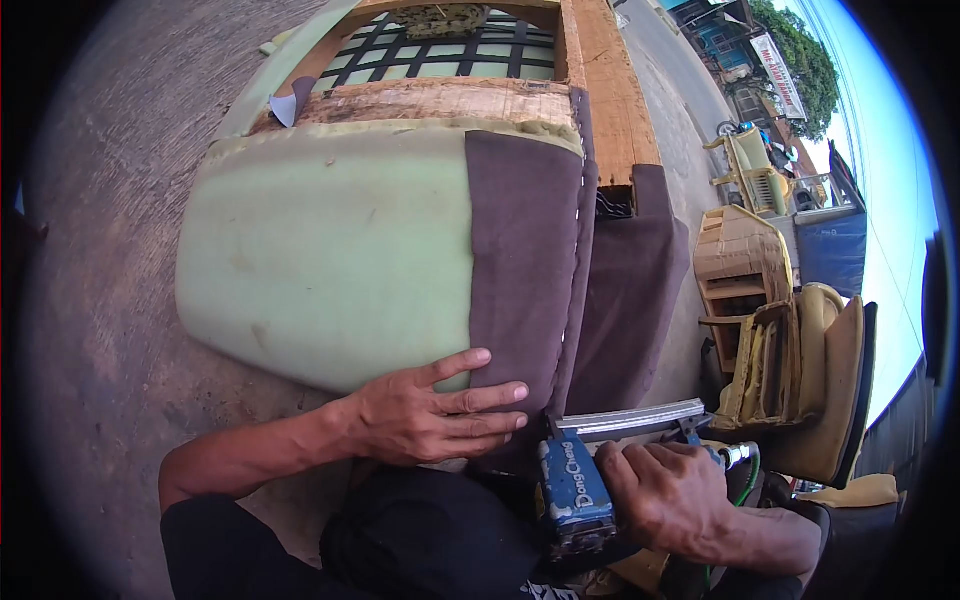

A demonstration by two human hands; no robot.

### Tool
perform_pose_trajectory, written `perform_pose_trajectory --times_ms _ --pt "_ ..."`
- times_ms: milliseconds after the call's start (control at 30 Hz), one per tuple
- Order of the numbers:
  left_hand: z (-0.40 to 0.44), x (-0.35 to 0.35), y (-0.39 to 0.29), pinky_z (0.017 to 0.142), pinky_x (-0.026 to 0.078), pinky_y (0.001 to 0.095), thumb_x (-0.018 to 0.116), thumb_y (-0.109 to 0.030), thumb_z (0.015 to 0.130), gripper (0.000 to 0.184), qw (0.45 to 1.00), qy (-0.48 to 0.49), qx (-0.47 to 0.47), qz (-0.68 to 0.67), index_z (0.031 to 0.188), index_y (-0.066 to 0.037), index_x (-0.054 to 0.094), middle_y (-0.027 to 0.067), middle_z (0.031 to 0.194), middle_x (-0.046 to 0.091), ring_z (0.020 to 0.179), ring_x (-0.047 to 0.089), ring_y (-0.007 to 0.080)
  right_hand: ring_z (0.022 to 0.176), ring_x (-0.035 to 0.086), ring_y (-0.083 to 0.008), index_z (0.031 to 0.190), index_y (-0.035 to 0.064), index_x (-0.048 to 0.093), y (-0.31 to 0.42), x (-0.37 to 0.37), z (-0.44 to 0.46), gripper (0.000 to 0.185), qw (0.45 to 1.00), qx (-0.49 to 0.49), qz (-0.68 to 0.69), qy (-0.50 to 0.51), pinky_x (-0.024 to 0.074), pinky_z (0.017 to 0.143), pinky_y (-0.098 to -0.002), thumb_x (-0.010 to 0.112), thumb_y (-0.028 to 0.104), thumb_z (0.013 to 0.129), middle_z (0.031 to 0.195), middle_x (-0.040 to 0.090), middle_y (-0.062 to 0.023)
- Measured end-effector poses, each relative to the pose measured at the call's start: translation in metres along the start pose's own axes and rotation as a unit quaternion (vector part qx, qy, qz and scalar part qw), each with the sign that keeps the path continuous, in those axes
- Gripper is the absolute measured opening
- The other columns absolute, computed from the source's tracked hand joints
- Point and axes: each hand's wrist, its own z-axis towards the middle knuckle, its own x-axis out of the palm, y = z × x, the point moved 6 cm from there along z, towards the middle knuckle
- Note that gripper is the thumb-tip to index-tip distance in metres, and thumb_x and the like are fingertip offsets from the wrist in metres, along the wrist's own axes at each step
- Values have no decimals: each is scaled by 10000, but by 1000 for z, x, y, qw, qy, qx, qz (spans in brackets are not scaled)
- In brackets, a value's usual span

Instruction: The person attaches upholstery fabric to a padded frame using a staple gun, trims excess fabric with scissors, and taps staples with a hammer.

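Observation:
My left hand point(425, 410) lies with fingers spread, its tips on a strip of dark purple-brown fabric point(522, 260) and its palm by the pale green foam point(330, 240). My right hand point(665, 490) wraps round the handle of a blue pneumatic staple gun point(578, 490). The gun's nose touches or nearly touches the fabric's lower edge; the exact contact is hard to make out. A line of small white staples runs along the fabric seam. Beside the seam, more of the same fabric point(630, 290) covers the side of the wooden frame point(612, 90).
Black webbing point(450, 55) crosses the frame's opening at the top. A green air hose point(750, 480) joins the staple gun at right. Unfinished chairs point(775, 370) and a wooden cabinet-like frame point(735, 250) stand at right, with a road beyond. Concrete ground point(110, 270) spreads at left.

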Motion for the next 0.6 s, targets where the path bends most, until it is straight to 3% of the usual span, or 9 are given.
perform_pose_trajectory --times_ms 333,500,600 --pt "0 0 1 1267 229 525 676 -273 891 204 1000 -9 0 11 1080 -295 750 -125 1429 589 1422 455 136 560 638 -166 1099 -103 618 17 21 -13 336 993 -28 -96 -62 541 495 -318 652 129 859 676 592 -76" --pt "1 2 1 1263 245 517 695 -271 882 178 1000 -15 -9 16 1047 -315 749 -148 1427 587 1415 459 124 538 621 -156 1090 -97 634 12 22 -14 311 995 -34 -75 -53 533 473 -313 652 132 881 661 593 -70" --pt "1 3 1 1271 209 532 654 -243 897 176 1000 -14 -2 -1 1047 -263 744 -111 1416 587 1451 417 145 537 617 -151 1087 -96 637 11 26 -15 310 995 -40 -66 -55 530 472 -308 653 129 874 658 596 -71"
